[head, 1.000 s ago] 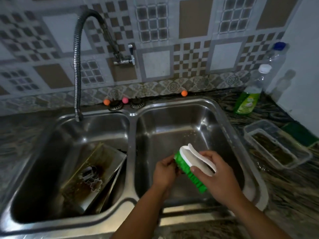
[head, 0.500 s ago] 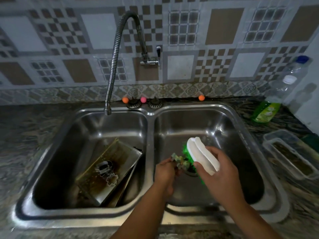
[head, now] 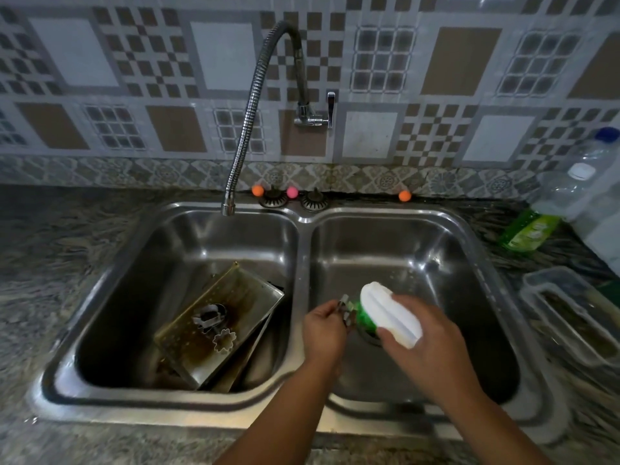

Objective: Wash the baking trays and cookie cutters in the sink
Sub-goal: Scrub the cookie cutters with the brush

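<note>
Over the right basin of the steel double sink (head: 303, 250), my left hand (head: 323, 328) grips a small metal cookie cutter (head: 347, 313). My right hand (head: 424, 340) holds a white scrub brush (head: 391, 313) with green bristles pressed against that cutter. In the left basin, a dirty baking tray (head: 235, 307) leans tilted on other trays beneath it. Two more cookie cutters lie on it: a rounded one (head: 209, 313) and a flower-shaped one (head: 224, 340).
A flexible faucet (head: 246, 129) hangs over the left basin, no water visible. Green dish soap bottle (head: 530, 229) and a clear bottle (head: 593, 152) stand at the right. A clear plastic container (head: 567, 313) sits on the right counter. Two drain strainers (head: 313, 201) rest behind the sink.
The camera has swung left and raised, so the sink sits more centred. The brush in my right hand has tilted and the cutter in my left hand shows beside the bristles.
</note>
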